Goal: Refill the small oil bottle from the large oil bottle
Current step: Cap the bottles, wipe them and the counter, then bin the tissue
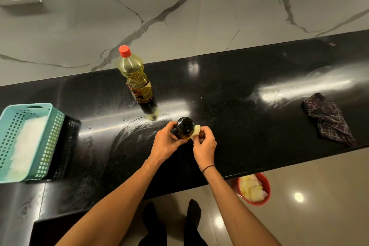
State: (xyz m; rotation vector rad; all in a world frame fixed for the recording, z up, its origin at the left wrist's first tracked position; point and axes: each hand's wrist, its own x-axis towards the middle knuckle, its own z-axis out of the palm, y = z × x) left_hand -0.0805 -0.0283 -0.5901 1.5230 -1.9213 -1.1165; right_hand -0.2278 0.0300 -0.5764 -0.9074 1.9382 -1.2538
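one dark small oil bottle [184,128], capped

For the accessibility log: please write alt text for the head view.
A person's left hand grips a small dark oil bottle on a black counter while the right hand pinches a tissue against it. A capped large oil bottle stands behind; a teal basket sits left.

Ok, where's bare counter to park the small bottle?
The widest bare counter lies between the small bottle and the cloth. A narrower patch lies between the basket and the left hand. It is tight behind, near the large bottle.
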